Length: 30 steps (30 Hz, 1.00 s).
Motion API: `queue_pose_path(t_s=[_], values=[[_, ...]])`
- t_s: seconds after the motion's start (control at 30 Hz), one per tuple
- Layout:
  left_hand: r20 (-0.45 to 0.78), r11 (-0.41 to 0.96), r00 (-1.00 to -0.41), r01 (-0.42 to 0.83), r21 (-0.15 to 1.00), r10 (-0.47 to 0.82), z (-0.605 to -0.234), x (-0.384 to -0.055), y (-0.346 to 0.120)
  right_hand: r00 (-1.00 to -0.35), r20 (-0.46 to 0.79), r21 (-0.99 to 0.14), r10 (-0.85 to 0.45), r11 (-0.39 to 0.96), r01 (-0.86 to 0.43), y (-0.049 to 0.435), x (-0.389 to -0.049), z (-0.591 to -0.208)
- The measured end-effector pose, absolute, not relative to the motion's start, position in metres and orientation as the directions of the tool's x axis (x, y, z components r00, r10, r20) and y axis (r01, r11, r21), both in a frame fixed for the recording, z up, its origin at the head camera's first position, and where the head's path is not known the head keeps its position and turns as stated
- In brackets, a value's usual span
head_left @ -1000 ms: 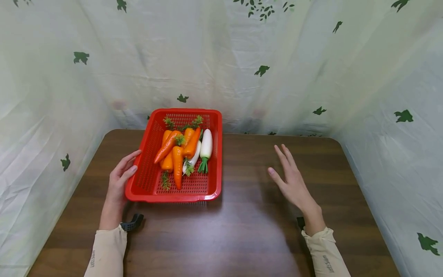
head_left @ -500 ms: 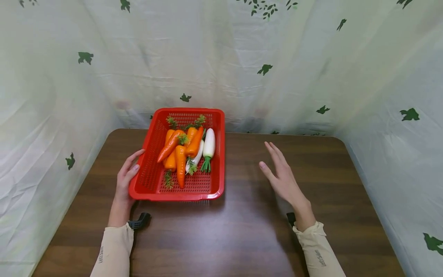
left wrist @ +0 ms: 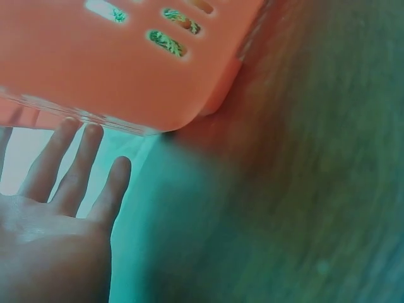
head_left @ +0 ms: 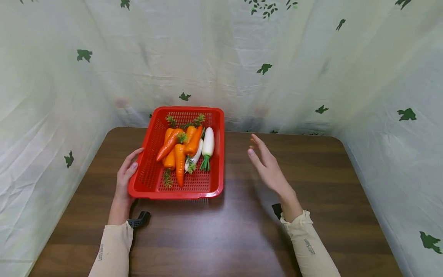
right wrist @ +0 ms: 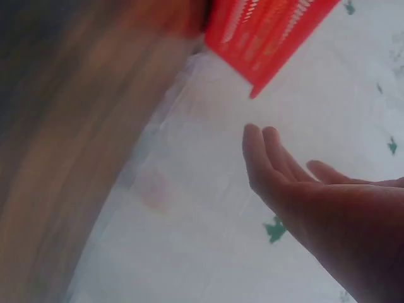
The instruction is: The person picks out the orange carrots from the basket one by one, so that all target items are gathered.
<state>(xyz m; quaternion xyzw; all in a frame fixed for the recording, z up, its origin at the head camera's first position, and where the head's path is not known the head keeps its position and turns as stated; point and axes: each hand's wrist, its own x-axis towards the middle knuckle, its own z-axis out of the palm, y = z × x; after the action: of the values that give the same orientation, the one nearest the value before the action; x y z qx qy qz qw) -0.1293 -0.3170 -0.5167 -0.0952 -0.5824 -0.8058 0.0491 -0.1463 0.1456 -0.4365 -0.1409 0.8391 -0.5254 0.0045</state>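
In the head view, a red plastic basket (head_left: 149, 181) holds several glossy carrots (head_left: 180, 161) with leafy tops. Beside them lies a white radish (head_left: 208, 142) with green stalks, and a second white vegetable (head_left: 198, 154) is partly hidden under the carrots. My left hand (head_left: 125, 173) rests against the basket's left rim, thumb at the near side. In the left wrist view its fingers (left wrist: 79, 164) reach fairly straight up to the basket's edge. To the right of the basket, my right hand (head_left: 270, 169) is held over the table, fingers extended, holding nothing.
The brown wooden table (head_left: 214, 246) has rounded far corners. A pale curtain (head_left: 221, 57) with green leaf and bird prints surrounds it at the back and both sides. A black wrist mount (head_left: 140, 220) sticks out from the left wrist.
My right hand has moved left toward the basket and turned more edge-on. The left hand keeps its place at the basket's rim; the whole view has shifted slightly.
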Motion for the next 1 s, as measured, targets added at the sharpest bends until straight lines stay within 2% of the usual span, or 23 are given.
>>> queue_pose_path(t_s=[0.17,0.33,0.63,0.9,1.0], values=[[0.243,-0.335,-0.969,0.213,0.918,0.049,-0.518,-0.13,-0.315,-0.969,0.08,-0.925,-0.232,0.344,-0.159,0.13,-0.149,-0.423],[0.217,-0.314,-0.976,0.195,0.929,0.037,-0.519,-0.13,-0.314,-0.973,0.023,-0.949,-0.228,0.3,-0.093,0.115,-0.15,-0.415],[0.199,-0.284,-0.98,0.186,0.941,0.018,-0.518,-0.129,-0.318,-0.974,0.006,-0.99,-0.227,0.138,-0.038,0.094,-0.156,-0.406],[0.205,-0.293,-0.979,0.191,0.937,0.016,-0.517,-0.129,-0.316,-0.968,-0.073,-0.996,-0.24,0.061,0.06,0.08,-0.167,-0.399],[0.199,-0.287,-0.98,0.187,0.939,0.012,-0.517,-0.129,-0.316,-0.965,-0.088,-0.995,-0.247,0.075,0.071,0.073,-0.171,-0.398]])
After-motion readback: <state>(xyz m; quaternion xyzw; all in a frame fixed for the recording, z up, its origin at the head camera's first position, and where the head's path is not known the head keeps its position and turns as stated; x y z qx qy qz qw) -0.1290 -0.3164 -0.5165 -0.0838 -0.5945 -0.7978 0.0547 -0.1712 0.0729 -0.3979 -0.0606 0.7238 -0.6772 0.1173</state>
